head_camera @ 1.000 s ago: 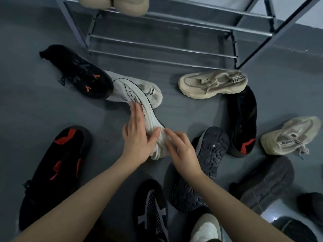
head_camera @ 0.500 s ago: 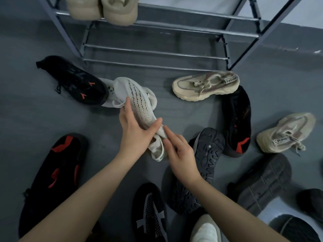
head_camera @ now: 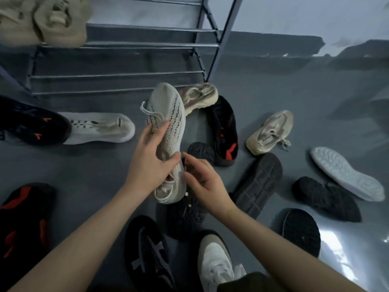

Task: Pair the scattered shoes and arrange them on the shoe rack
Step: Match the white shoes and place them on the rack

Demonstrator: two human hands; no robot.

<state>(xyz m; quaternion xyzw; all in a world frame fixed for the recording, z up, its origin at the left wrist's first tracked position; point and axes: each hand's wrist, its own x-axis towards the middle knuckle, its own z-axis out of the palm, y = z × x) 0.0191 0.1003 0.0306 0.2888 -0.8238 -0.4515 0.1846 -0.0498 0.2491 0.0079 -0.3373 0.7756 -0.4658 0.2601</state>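
My left hand (head_camera: 150,163) grips a white knit shoe with black dotted lettering (head_camera: 170,123), lifted off the floor with its toe pointing up toward the rack. My right hand (head_camera: 205,182) is at the shoe's heel, fingers loosely curled beside it; whether it holds the shoe is unclear. The matching white shoe (head_camera: 101,128) lies on the floor to the left. The metal shoe rack (head_camera: 134,45) stands at the top, with a beige pair (head_camera: 44,22) on its upper left shelf.
Scattered on the grey floor: a black shoe with orange marks (head_camera: 31,125), a black-red sole (head_camera: 23,220), two beige sneakers (head_camera: 200,98) (head_camera: 269,133), a black shoe (head_camera: 223,131), dark upturned soles (head_camera: 259,182), a white sole (head_camera: 345,173), and a black-white shoe (head_camera: 147,253).
My left hand has raised the white shoe off its mate and turned it upright. The view has shifted right, and my right hand stays by the heel.
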